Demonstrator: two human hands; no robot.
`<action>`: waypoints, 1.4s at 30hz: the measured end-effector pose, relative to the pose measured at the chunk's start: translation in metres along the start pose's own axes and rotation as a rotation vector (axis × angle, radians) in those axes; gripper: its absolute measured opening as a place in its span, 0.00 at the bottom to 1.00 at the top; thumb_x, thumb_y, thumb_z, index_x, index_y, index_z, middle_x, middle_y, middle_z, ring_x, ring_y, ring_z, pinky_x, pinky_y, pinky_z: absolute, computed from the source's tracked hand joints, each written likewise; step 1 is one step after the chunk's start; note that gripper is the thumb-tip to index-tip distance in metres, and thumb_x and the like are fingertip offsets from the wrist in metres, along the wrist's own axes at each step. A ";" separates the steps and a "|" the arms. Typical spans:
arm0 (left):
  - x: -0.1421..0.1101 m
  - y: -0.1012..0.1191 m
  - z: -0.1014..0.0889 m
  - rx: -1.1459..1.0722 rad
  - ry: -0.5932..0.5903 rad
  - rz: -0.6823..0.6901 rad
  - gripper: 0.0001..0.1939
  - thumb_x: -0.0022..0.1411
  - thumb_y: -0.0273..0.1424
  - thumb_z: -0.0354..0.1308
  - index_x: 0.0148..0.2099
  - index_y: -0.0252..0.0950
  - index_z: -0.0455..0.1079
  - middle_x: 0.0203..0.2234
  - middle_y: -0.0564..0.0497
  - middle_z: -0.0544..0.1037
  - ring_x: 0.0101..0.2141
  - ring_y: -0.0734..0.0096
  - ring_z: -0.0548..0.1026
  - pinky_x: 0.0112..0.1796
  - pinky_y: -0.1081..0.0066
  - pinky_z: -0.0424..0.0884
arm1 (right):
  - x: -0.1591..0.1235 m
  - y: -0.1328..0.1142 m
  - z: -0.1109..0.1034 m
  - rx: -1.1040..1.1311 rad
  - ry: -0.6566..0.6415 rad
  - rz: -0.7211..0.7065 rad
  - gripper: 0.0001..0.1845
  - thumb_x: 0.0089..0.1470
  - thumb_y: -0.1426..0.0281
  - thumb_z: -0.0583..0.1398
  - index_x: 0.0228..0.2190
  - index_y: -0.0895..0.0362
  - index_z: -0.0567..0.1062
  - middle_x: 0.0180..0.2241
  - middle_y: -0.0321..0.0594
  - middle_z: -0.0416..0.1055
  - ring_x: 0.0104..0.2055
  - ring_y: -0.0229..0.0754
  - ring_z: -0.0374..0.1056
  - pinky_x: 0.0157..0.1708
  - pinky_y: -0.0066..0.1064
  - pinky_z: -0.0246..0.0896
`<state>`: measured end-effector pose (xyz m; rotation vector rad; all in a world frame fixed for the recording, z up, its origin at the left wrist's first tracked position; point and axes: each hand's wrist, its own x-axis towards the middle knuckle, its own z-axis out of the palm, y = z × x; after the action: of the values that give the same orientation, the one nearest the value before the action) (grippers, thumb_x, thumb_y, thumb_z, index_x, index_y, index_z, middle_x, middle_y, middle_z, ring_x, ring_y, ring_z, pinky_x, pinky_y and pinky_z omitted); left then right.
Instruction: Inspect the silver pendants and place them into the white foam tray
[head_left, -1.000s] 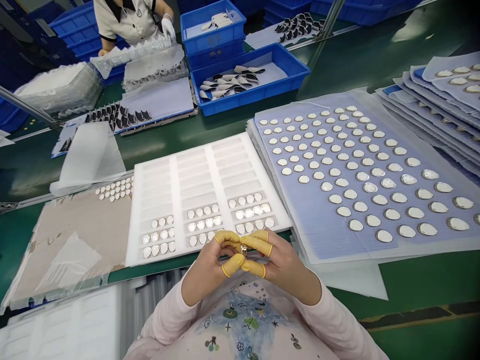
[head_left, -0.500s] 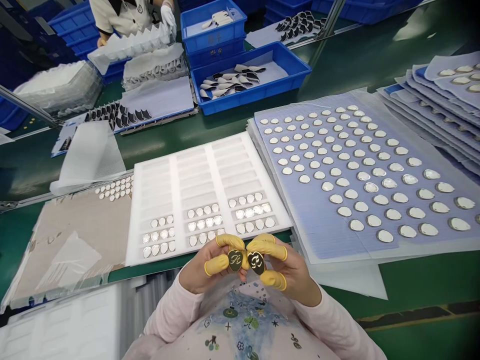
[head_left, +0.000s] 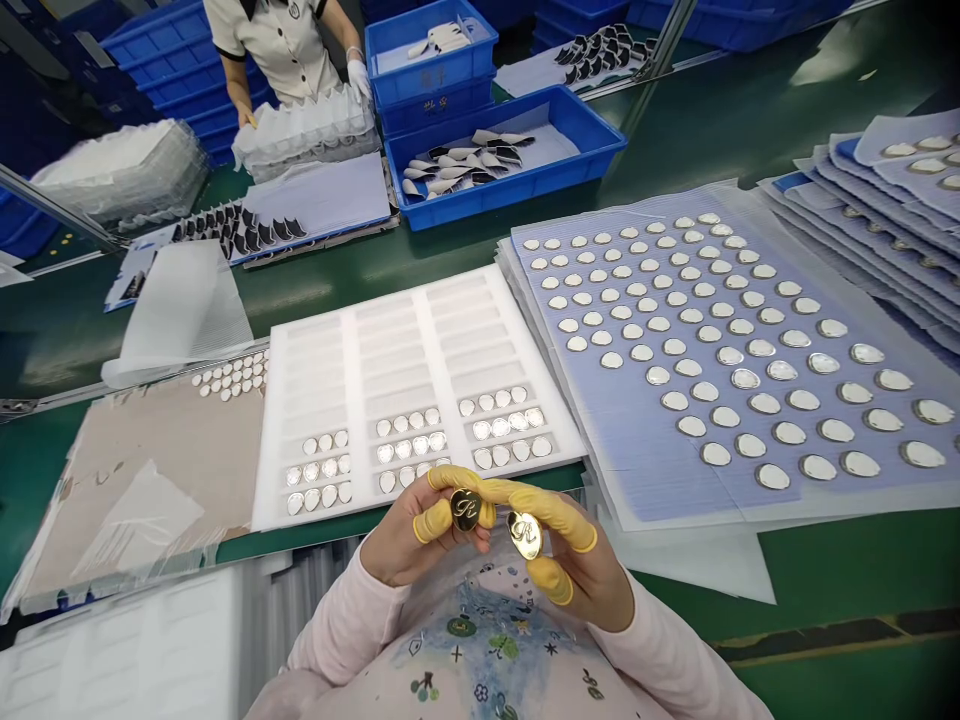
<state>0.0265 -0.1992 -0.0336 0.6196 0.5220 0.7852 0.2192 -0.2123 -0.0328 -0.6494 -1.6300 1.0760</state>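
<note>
Yellow finger cots cover the fingertips of both my hands. My left hand [head_left: 424, 525] pinches a small dark-gold badge [head_left: 466, 509] engraved with a curly letter R. Between the thumb and fingers of my right hand [head_left: 581, 555] is a second gold badge [head_left: 524, 535], bearing the same letter and shining brightly. The two are held side by side at chest height, faces toward me. Just beyond them lies a white foam tray [head_left: 397, 375] in three columns, its near slots filled with rows of round pieces [head_left: 410, 445].
To the right, a lavender sheet [head_left: 615, 460] carries many shiny oval pieces [head_left: 765, 404]. Brown cardboard [head_left: 172, 470] lies left, with small discs on it. Behind stand a blue bin [head_left: 510, 160] of curved parts and a co-worker [head_left: 281, 50] handling clear plastic trays [head_left: 307, 130]. Layered sheets [head_left: 832, 210] are stacked far right.
My right hand has tilted its badge, which now catches the light, and drawn it slightly away from the left one. The co-worker has lowered the plastic tray onto the pile.
</note>
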 end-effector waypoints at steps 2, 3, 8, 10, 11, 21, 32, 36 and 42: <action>0.001 0.000 0.000 -0.008 0.004 0.001 0.21 0.57 0.46 0.68 0.45 0.38 0.72 0.30 0.50 0.76 0.28 0.71 0.76 0.33 0.69 0.74 | 0.002 0.001 0.003 -0.080 -0.046 -0.055 0.21 0.67 0.53 0.51 0.54 0.51 0.67 0.35 0.44 0.78 0.29 0.43 0.73 0.27 0.33 0.70; 0.001 0.000 0.000 -0.015 0.010 0.002 0.20 0.57 0.45 0.68 0.44 0.37 0.72 0.30 0.50 0.76 0.28 0.72 0.76 0.33 0.70 0.74 | 0.003 0.003 0.005 -0.144 -0.061 -0.089 0.21 0.67 0.53 0.50 0.52 0.52 0.68 0.31 0.42 0.78 0.26 0.42 0.72 0.25 0.33 0.68; 0.002 0.000 0.002 -0.008 0.102 0.002 0.21 0.54 0.44 0.70 0.43 0.35 0.74 0.32 0.49 0.76 0.30 0.71 0.75 0.32 0.71 0.72 | 0.006 0.008 0.010 -0.437 -0.082 -0.232 0.18 0.69 0.57 0.48 0.52 0.53 0.68 0.21 0.34 0.71 0.18 0.39 0.62 0.19 0.32 0.58; 0.003 -0.001 0.003 -0.004 0.139 0.001 0.23 0.52 0.45 0.72 0.42 0.35 0.74 0.32 0.49 0.75 0.30 0.71 0.74 0.32 0.72 0.71 | 0.009 0.007 0.010 -0.446 -0.091 -0.256 0.18 0.69 0.58 0.48 0.54 0.52 0.66 0.20 0.33 0.70 0.16 0.39 0.59 0.18 0.33 0.55; 0.003 -0.002 0.003 -0.007 0.148 0.000 0.23 0.52 0.45 0.72 0.42 0.35 0.74 0.31 0.50 0.75 0.30 0.71 0.73 0.32 0.72 0.71 | 0.010 0.006 0.010 -0.442 -0.091 -0.271 0.19 0.69 0.58 0.48 0.55 0.52 0.65 0.20 0.32 0.70 0.16 0.39 0.58 0.18 0.33 0.53; 0.007 0.002 0.003 0.029 0.119 0.084 0.22 0.54 0.46 0.70 0.43 0.37 0.72 0.31 0.50 0.74 0.32 0.70 0.72 0.34 0.70 0.69 | -0.006 0.015 0.004 -0.341 -0.119 -0.214 0.28 0.67 0.52 0.46 0.59 0.54 0.64 0.18 0.31 0.66 0.15 0.41 0.56 0.18 0.35 0.53; 0.008 0.000 0.004 0.077 0.213 0.153 0.23 0.55 0.49 0.68 0.45 0.40 0.68 0.34 0.49 0.74 0.34 0.69 0.72 0.37 0.68 0.70 | -0.002 0.020 0.010 -0.455 -0.153 -0.178 0.21 0.67 0.55 0.48 0.28 0.49 0.73 0.16 0.34 0.60 0.16 0.41 0.52 0.16 0.36 0.51; 0.009 -0.002 0.003 0.099 0.191 0.176 0.23 0.57 0.49 0.66 0.45 0.40 0.67 0.32 0.50 0.73 0.31 0.70 0.72 0.36 0.66 0.70 | -0.006 0.029 0.015 -0.381 -0.222 -0.228 0.25 0.68 0.53 0.45 0.31 0.51 0.74 0.17 0.34 0.64 0.17 0.40 0.55 0.19 0.34 0.54; 0.010 0.001 0.000 0.111 0.176 0.193 0.20 0.59 0.47 0.66 0.46 0.41 0.68 0.34 0.50 0.75 0.33 0.70 0.73 0.38 0.66 0.70 | -0.007 0.027 0.009 -0.406 -0.191 -0.193 0.23 0.66 0.52 0.50 0.44 0.53 0.76 0.16 0.33 0.64 0.16 0.40 0.54 0.18 0.35 0.53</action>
<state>0.0324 -0.1909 -0.0348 0.7149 0.6772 1.0043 0.2101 -0.2091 -0.0603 -0.6468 -2.0585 0.6866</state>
